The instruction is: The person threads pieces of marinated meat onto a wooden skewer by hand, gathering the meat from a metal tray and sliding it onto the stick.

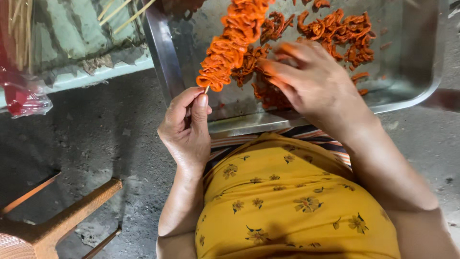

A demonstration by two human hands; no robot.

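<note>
Head view, looking down past a yellow flowered garment (292, 201).

Left hand (186, 127): closed, fingers (201, 106) clamped together on the bare lower end of a thin wooden skewer (207, 89). Skewer loaded with folded orange marinated meat strips (232, 45), tilted up and to the right over the tray.

Right hand (311, 81): fingers spread apart, orange-stained tips resting on loose meat pieces (335, 31) in the tray; nothing gripped.

Steel tray (407, 67): rectangular, shallow, near rim just beside the lap, over a striped cloth (230, 143).

Surface: rough grey concrete floor (105, 139), stained and pitted.

Surroundings: spare bamboo sticks (120, 12) upper left on a worn greenish slab (72, 43); red plastic bag (21, 96) at left edge; rust-brown plastic stool (57, 225) lower left, well apart from the tray.
</note>
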